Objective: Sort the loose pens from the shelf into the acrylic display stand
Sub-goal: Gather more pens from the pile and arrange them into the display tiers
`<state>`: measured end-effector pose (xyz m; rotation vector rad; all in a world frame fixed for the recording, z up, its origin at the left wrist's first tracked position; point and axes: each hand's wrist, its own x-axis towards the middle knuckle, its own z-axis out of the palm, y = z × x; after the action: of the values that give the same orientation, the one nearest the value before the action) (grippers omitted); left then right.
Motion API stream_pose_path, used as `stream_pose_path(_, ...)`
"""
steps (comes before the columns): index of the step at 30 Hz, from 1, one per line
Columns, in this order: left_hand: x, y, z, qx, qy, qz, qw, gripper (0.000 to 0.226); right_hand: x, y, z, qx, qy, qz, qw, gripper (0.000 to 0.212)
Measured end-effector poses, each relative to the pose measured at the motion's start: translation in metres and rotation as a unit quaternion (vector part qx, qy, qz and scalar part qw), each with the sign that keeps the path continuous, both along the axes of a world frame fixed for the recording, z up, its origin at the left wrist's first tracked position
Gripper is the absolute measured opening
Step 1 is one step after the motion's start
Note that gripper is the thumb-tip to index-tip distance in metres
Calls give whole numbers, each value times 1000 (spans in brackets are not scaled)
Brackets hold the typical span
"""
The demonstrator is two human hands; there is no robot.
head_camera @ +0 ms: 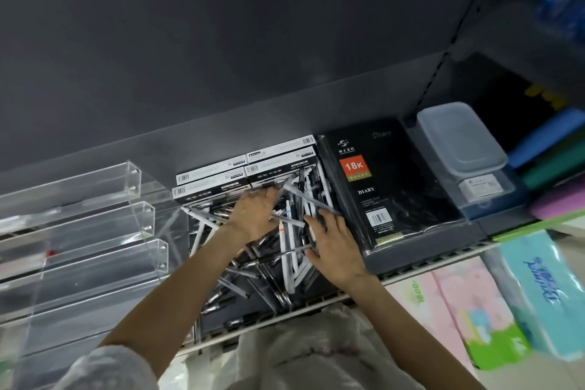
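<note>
From the head camera, both hands work in a heap of loose pens [250,266] lying criss-cross on the shelf [421,258]. The left hand [253,212] reaches into the far part of the heap, fingers bent down among the pens; whether it actually pinches one I cannot tell, since the fingertips are hidden. The right hand [332,247] lies on the heap just to its right, fingers spread and fairly straight, pressing on pens without clasping any. The acrylic display stand [95,231] stands to the left of the left hand, its stepped clear troughs nearly empty. Beyond the left hand's fingertips sit pen boxes [247,168]; to the right of the right hand lies a black diary [383,187].

The step looks like gathering a first bunch. To do it well, I judge the hands should rake pens parallel, take a few of one kind at a time, and lift clear of the tangle before crossing left to a trough.
</note>
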<state>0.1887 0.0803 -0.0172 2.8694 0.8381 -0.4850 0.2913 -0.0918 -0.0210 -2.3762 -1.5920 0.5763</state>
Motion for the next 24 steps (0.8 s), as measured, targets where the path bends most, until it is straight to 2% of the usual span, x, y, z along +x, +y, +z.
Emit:
stream_pose_path(2, 2, 0, -1, 17, -8, 0, 1000, 43, 0, 1, 0, -4, -1, 7, 1000, 62)
stream_pose_path(6, 1, 1, -4, 11, -26, 7, 1000, 45, 0, 5, 1, -6, -2, 10, 1000, 62)
stream_pose_path(10, -2, 7, -10, 20, -29, 8, 999, 35, 0, 6, -1, -10, 4, 3, 1000, 61)
stream_pose_path(12, -2, 11, -6, -8, -67, 37, 997, 25, 1, 7, -1, -4, 13, -3, 1000, 59)
stream_pose_path(16, -1, 21, 21, -46, -208, 96, 972, 29, 4, 7, 9, 64, 24, -24, 997, 53)
stream_pose_path(18, -2, 28, 41, -73, -310, 140, 938, 24, 6, 9, 18, 119, 20, -35, 992, 48)
stream_pose_path(20, -2, 32, 61, -146, -413, 185, 880, 11, 10, 12, 29, 173, 44, -61, 982, 44)
stream_pose_path(22, -1, 30, 80, -277, -504, 232, 784, 3, 15, 17, 41, 225, 121, -107, 961, 40)
stream_pose_path(24, 1, 22, 92, -385, -541, 269, 697, 6, 16, 23, 59, 245, 265, -144, 921, 39)
